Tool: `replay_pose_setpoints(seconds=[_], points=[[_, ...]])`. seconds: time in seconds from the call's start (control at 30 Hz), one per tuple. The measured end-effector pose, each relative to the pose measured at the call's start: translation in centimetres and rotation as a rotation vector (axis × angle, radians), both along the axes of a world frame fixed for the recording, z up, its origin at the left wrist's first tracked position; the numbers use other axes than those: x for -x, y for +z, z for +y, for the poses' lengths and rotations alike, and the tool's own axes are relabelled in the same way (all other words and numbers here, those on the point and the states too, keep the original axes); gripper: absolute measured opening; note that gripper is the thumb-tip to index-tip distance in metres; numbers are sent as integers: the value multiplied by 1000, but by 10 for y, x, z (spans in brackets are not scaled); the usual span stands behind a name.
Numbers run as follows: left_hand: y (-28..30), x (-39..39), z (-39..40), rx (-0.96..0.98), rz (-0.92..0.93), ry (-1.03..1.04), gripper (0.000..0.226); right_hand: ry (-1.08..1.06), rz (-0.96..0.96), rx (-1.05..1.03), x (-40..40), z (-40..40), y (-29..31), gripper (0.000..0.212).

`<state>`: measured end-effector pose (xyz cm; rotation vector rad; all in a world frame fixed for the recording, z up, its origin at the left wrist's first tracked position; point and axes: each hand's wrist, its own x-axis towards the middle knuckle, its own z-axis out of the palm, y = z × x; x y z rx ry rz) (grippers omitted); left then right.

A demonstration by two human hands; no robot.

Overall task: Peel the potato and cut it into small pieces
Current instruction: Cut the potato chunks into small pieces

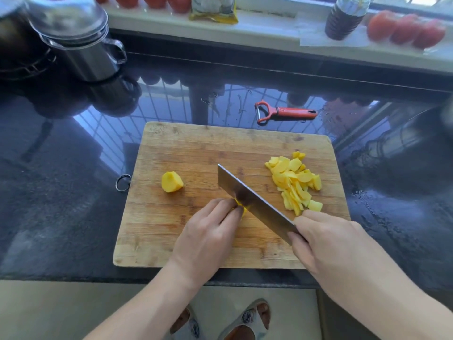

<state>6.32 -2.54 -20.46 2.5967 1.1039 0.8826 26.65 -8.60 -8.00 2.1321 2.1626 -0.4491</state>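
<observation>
On the wooden cutting board [196, 148] my left hand [208, 231] holds a small yellow potato piece [241, 207] with curled fingers; the piece is mostly hidden under the fingertips. My right hand [326, 244] grips the handle of a cleaver [255, 202], whose blade stands on the board right against the held piece. A peeled potato chunk [172, 182] lies apart on the board's left. A pile of cut potato slices [296, 181] lies on the board's right.
A red peeler [284, 111] lies on the dark glossy counter [61, 192] behind the board. A steel pot with a lid [81, 42] stands at the back left. Tomatoes [407, 29], a dark bottle [345, 18] and a packet [213, 8] line the sill.
</observation>
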Motion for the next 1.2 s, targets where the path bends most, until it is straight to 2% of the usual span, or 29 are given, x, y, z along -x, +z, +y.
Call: replay_pose_setpoints(seconds=[0.13, 0.27, 0.43, 0.73, 0.9, 1.03, 1.2], points=[[-1, 0, 1, 14, -15, 3, 16, -25, 46, -10, 16, 18, -19, 27], [0, 0, 1, 5, -13, 3, 16, -13, 139, -116, 31, 42, -33, 30], [-2, 1, 0, -12, -18, 11, 10, -33, 175, -219, 21, 21, -22, 28], [-2, 1, -1, -3, -14, 3, 11, 16, 1, -123, 17, -5, -11, 22], [-1, 1, -1, -1, -6, 7, 13, 12, -56, -40, 10, -6, -4, 26], [-2, 1, -1, 16, 2, 3, 15, -35, 1, -4, 17, 5, -11, 29], [0, 1, 0, 12, -1, 22, 14, -10, 99, -123, 38, 40, -35, 32]])
